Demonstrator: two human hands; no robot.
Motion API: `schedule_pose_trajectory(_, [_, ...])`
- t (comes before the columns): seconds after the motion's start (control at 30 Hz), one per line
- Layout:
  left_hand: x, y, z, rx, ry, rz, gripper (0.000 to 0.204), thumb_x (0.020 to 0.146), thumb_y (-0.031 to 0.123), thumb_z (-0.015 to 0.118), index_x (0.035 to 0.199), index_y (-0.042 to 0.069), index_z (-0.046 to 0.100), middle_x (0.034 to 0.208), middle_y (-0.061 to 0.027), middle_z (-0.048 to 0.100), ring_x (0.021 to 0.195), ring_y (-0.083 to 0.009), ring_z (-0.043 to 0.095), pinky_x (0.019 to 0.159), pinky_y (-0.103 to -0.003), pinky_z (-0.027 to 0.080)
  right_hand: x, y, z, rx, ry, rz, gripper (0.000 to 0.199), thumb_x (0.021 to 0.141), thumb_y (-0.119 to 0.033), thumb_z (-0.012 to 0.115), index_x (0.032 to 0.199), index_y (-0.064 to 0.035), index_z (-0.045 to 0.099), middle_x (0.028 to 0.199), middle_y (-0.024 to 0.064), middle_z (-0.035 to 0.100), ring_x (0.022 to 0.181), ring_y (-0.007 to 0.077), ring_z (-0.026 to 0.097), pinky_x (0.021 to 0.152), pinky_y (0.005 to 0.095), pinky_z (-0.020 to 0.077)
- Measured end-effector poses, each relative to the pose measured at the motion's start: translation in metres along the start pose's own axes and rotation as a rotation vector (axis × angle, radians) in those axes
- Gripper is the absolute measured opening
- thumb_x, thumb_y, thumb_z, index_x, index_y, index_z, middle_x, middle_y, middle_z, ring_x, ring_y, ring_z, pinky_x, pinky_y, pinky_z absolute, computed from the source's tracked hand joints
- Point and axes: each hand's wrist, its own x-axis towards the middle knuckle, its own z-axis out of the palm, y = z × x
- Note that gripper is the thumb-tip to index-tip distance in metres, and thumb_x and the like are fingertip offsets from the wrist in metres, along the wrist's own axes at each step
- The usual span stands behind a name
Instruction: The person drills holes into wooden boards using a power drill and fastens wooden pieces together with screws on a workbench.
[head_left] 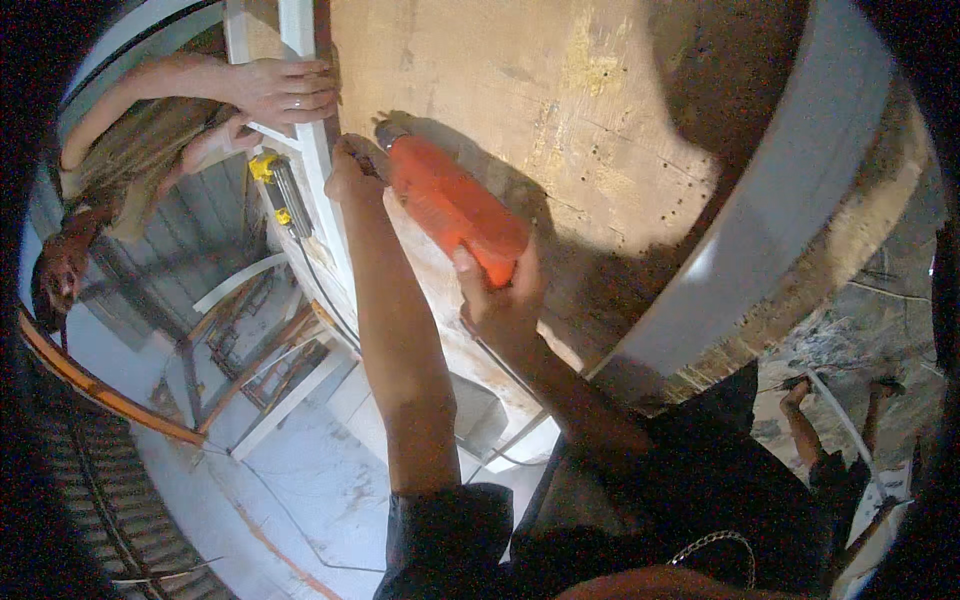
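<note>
My right hand [505, 305] is wrapped round the grip of an orange-red power drill [450, 195] lying over a wooden board [480, 60]. The drill's dark chuck [392, 135] points up and to the left, towards a white frame bar [325, 190]. Beside the chuck, my left hand [352, 170] is closed at the edge of that bar. Its fingers are bunched around a small dark spot, and what they hold is too small to make out. Just above it, another person's hand [285, 92], with a ring, rests on the white bar.
A yellow-and-grey power tool [283, 190] with a black cable is beside the frame on the left. Metal frame pieces [265, 350] stand below it on a pale floor [330, 460]. A curved grey edge strip [755, 210] bounds the board on the right. Another person's legs show at lower right.
</note>
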Motion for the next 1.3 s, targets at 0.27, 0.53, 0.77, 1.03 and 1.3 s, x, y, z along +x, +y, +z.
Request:
schedule_pose_trajectory(0.27, [0.146, -0.012, -0.060, -0.041, -0.339, 0.358, 0.014, 0.078, 0.022, 0.060, 0.081, 0.008, 0.064, 0.074, -0.0028, 0.060, 0.065, -0.0150, 0.059, 0.054, -0.029, 0.047, -0.072, -0.054, -0.007, 0.035, -0.175, -0.273, 0.039, 0.079, -0.009, 0.065, 0.111, 0.0009, 0.046, 0.087, 0.0078, 0.059, 0.070, 0.0122, 0.056, 0.063, 0.0253, 0.0460])
schedule_pose_trajectory(0.53, [-0.028, 0.011, -0.015, -0.193, 0.284, 0.461, 0.026, 0.074, 0.014, 0.059, 0.091, -0.005, 0.060, 0.081, -0.0143, 0.063, 0.071, -0.0224, 0.059, 0.063, -0.035, 0.048, -0.148, -0.143, -0.056, -0.284, -0.129, -0.432, 0.044, 0.083, -0.022, 0.062, 0.115, -0.0002, 0.041, 0.088, 0.0115, 0.057, 0.077, 0.0189, 0.056, 0.066, 0.0302, 0.0478])
schedule_pose_trajectory(0.77, [-0.192, 0.026, -0.138, -0.884, -0.458, 0.101, 0.008, 0.083, 0.006, 0.059, 0.088, 0.001, 0.054, 0.080, -0.0064, 0.056, 0.072, -0.0144, 0.054, 0.065, -0.024, 0.046, -0.195, -0.201, -0.126, -0.449, -0.317, -0.523, 0.053, 0.083, -0.028, 0.062, 0.121, 0.0000, 0.038, 0.109, 0.0136, 0.052, 0.098, 0.0245, 0.054, 0.084, 0.0374, 0.0442])
schedule_pose_trajectory(1.03, [-0.394, 0.070, -0.266, -1.317, -0.876, 0.025, 0.017, 0.090, 0.019, 0.053, 0.103, 0.008, 0.053, 0.094, -0.0035, 0.057, 0.092, -0.0145, 0.050, 0.082, -0.027, 0.042, -0.249, -0.242, -0.230, -0.595, -0.351, -0.901, 0.041, 0.073, -0.025, 0.066, 0.104, 0.0005, 0.056, 0.108, 0.0113, 0.056, 0.102, 0.0235, 0.053, 0.090, 0.0354, 0.0396])
schedule_pose_trajectory(1.3, [-0.503, 0.030, -0.315, -1.305, -1.182, 0.070, 0.021, 0.091, 0.029, 0.048, 0.098, 0.010, 0.055, 0.097, -0.0026, 0.058, 0.090, -0.0157, 0.055, 0.080, -0.031, 0.046, -0.297, -0.259, -0.336, -0.529, -0.373, -0.985, 0.032, 0.078, -0.030, 0.059, 0.093, -0.0021, 0.062, 0.099, 0.0082, 0.061, 0.093, 0.0245, 0.057, 0.085, 0.0381, 0.0425])
